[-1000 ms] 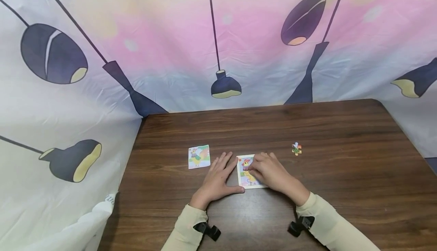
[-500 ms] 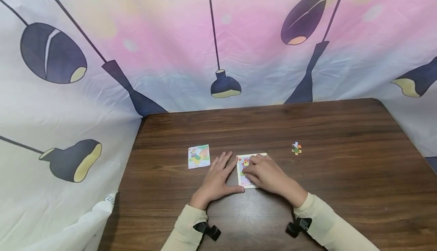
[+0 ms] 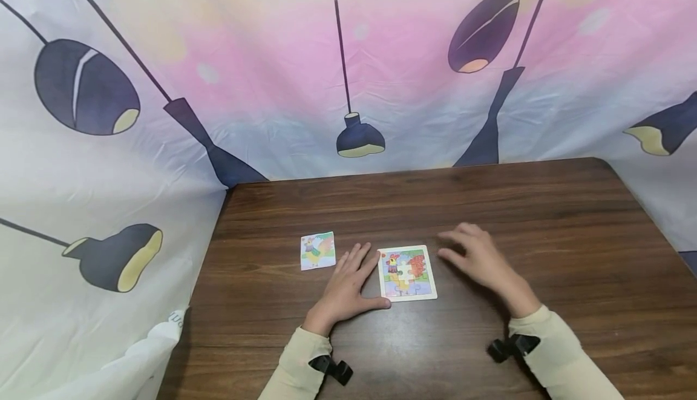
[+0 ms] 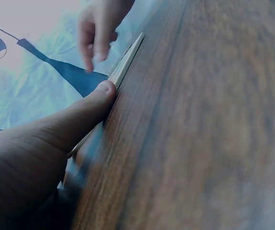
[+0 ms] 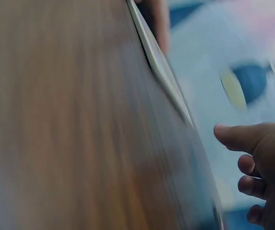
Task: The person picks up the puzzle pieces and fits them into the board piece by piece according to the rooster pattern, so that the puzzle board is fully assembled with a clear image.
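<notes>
A jigsaw puzzle in a white frame [image 3: 434,279] lies on the table, its pieces forming a rooster picture with a pale, piece-shaped gap near the middle. My left hand [image 3: 348,285] rests flat along the frame's left side, fingers straight. In the left wrist view its thumb [image 4: 101,91] touches the frame's edge. Right of the puzzle, my right hand [image 3: 479,258] hovers over the table, blurred, its thumb [image 5: 235,136] apart from the loosely bent fingers and nothing visible between them. The loose puzzle piece seen earlier there is hidden, probably beneath this hand.
A small square picture card [image 3: 317,250] of the same rooster lies left of my left hand. The brown wooden table [image 3: 572,236] meets a cloth backdrop [image 3: 272,55] printed with lamps at its back and left.
My right hand has left the puzzle and moved right, over where the loose puzzle piece lay. The puzzle's middle is uncovered now. My left hand has stayed in place.
</notes>
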A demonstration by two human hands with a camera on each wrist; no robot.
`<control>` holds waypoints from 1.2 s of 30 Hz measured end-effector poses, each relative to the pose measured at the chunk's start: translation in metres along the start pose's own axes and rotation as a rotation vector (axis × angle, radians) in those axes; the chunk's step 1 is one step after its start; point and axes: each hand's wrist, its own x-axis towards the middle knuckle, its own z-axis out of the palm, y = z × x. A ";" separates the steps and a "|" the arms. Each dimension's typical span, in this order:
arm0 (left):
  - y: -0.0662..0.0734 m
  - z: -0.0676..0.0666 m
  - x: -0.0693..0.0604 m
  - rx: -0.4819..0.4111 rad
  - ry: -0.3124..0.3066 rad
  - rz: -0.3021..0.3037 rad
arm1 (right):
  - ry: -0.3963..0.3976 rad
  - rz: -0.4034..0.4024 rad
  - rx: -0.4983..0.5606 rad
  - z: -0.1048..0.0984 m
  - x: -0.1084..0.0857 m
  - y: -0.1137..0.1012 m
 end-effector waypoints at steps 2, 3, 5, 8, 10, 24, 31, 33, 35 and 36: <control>0.000 0.000 0.000 -0.009 -0.001 -0.001 | -0.023 0.104 -0.029 -0.014 -0.007 0.016; 0.000 0.000 0.000 -0.011 -0.001 -0.002 | -0.043 0.152 -0.040 -0.021 -0.010 0.024; 0.001 0.000 0.000 -0.017 0.001 -0.002 | -0.094 0.216 -0.042 -0.032 -0.014 0.035; 0.001 0.000 -0.001 -0.016 0.004 -0.004 | -0.159 0.233 -0.030 -0.040 -0.016 0.047; 0.001 -0.001 -0.001 -0.018 0.007 -0.003 | -0.172 0.215 -0.026 -0.042 -0.016 0.051; 0.001 0.000 -0.001 0.000 -0.015 -0.012 | -0.142 0.210 0.024 -0.034 -0.016 0.049; 0.000 0.001 0.001 0.001 -0.010 -0.022 | -0.137 0.160 0.052 -0.021 -0.002 0.030; 0.000 0.001 0.001 0.004 -0.013 -0.024 | -0.136 0.129 0.063 -0.016 0.000 0.019; -0.001 0.001 0.000 0.008 -0.021 -0.027 | -0.144 0.092 0.077 -0.009 0.002 0.007; -0.001 0.001 0.000 0.007 -0.025 -0.028 | -0.151 0.073 0.080 -0.005 0.003 0.000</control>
